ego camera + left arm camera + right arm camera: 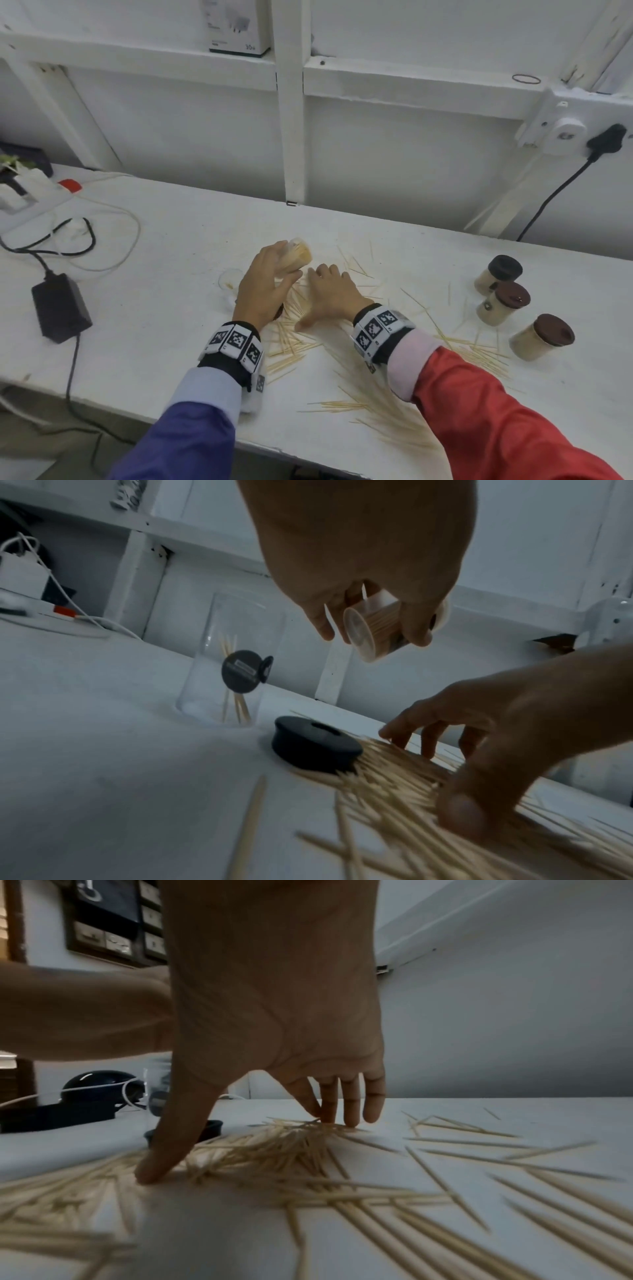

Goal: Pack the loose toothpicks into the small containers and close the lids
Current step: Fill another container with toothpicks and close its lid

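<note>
A: Nearest the front edge of the surface (164,342) we see loose toothpicks (387,407). Our right hand (334,296) presses the pile, fingers spread.

B: Beyond it, our left hand (265,289) grips a filled, lidless jar (297,255), tilted. A lid (316,744) lies beside the pile; three capped jars (503,303) stand toward the right edge.

White table (154,325) — loose toothpicks (387,407), three lidded jars (503,303), black lid (316,744), power adapter (60,308).
</note>
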The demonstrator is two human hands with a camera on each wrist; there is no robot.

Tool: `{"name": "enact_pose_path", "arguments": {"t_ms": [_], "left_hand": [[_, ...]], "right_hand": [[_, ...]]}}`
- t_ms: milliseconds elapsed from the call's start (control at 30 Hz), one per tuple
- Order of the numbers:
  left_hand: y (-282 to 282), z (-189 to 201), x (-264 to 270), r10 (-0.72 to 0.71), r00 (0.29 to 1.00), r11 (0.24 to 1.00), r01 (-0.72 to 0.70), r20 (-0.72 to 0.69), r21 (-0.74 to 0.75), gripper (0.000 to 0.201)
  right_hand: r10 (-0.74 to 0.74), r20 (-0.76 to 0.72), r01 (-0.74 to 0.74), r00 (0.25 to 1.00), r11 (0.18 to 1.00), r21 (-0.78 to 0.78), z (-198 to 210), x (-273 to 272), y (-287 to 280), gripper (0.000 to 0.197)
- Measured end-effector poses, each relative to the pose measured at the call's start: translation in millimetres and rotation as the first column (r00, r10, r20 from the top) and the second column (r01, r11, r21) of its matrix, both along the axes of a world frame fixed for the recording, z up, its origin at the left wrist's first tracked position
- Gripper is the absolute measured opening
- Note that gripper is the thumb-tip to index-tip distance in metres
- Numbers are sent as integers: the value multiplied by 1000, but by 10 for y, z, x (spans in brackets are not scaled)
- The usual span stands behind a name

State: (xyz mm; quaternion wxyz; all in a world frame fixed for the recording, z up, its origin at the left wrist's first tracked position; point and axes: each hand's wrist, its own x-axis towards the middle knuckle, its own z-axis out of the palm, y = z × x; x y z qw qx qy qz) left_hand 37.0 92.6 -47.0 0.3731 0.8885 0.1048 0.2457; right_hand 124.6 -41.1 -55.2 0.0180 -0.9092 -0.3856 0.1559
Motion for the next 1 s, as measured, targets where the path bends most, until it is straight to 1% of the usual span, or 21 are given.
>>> {"name": "enact_pose_path", "arguments": {"t_ms": [33, 133, 200, 333, 400, 433, 500, 533, 633, 700, 767, 833, 933, 1000], "left_hand": [[24, 11, -8, 1, 1000, 1000, -1, 1, -1, 52], [85, 41, -32, 4, 1000, 1000, -4, -3, -10, 53], [124, 52, -46, 7, 1000, 1000, -7, -3, -20, 53], [161, 62, -74, -2, 1000, 1000, 2, -11, -27, 54], [156, 63, -77, -12, 1000, 1000, 12, -20, -24, 54], [149, 60, -76, -18, 999, 1000, 18, -27, -23, 55], [124, 52, -71, -34, 999, 999, 33, -40, -32, 55], [108, 45, -65, -45, 998, 999, 43, -44, -32, 54], [46, 19, -43, -77, 995, 997, 76, -68, -17, 54], [6, -10, -20, -93, 991, 995, 91, -96, -27, 55], [-24, -55, 8, -107, 988, 994, 106, -113, -21, 56], [-55, -91, 38, -115, 985, 993, 116, -129, 0, 56], [-113, -122, 84, -119, 981, 993, 121, -151, 6, 55], [-150, -152, 105, -124, 978, 992, 124, -167, -7, 54]], "right_hand": [[17, 23, -17, 1000, 1000, -6, -6, -17, 26, 103], [47, 29, -46, 998, 999, -27, 6, -37, 75, 93], [54, 27, -54, 998, 999, -7, 43, -40, 93, 79], [86, 50, -87, 995, 996, 12, 158, -74, 118, 31], [97, 83, -97, 992, 995, -6, 206, -94, 114, 11], [109, 109, -108, 988, 994, -18, 224, -109, 100, 11], [149, 181, -142, 972, 989, -51, 243, -135, 57, 27], [169, 210, -160, 963, 985, -61, 246, -147, 34, 33], [211, 243, -192, 947, 976, -99, 242, -176, -32, 36], [229, 258, -200, 939, 971, -134, 208, -176, -89, 33], [228, 256, -198, 939, 970, -140, 165, -161, -171, 23], [229, 236, -204, 944, 971, -125, 137, -127, -274, 16], [228, 208, -210, 951, 972, -102, 124, -54, -445, 15], [213, 162, -204, 963, 976, -73, 177, -29, -556, 10]]}}
